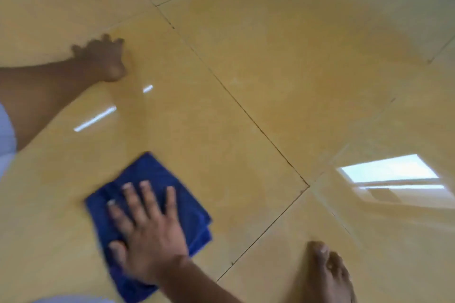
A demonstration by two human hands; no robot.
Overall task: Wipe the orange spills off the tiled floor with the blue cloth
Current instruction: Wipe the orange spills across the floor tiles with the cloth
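Scene: a person crouches over a glossy tan tiled floor (246, 69), seen from a head-worn camera looking down; the picture is smeared with motion blur.
Right hand: the right hand (147, 236) lies palm down on the blue cloth (157, 179), its fingers (145, 194) straight and spread, pressing the cloth flat against the tile rather than curling round it.
Blue cloth: folded into a rough rectangle with layered edges showing at its right side, it sits low and left of centre, on the tile just left of where four grout lines (307, 186) cross.
Left hand: the left hand (103, 59) is planted on the floor at upper left, well apart from the cloth, the arm reaching in from the left edge; the fingers look bent with the knuckles raised, and they hold nothing, though the blur hides how far they curl.
Spills: a faint orange tint (283, 39) spreads broadly over the tiles above and right of the cloth; its edges are too soft to trace.
Foot: a bare foot (330, 273) rests on the tile at lower right, toes pointing up the frame.
Reflections: a bright window shape (386, 171) mirrors off the floor at right, and two thin white streaks (96, 118) glint between the left arm and the cloth.
Clothing: a pale sleeve (6, 130) shows at the left edge.
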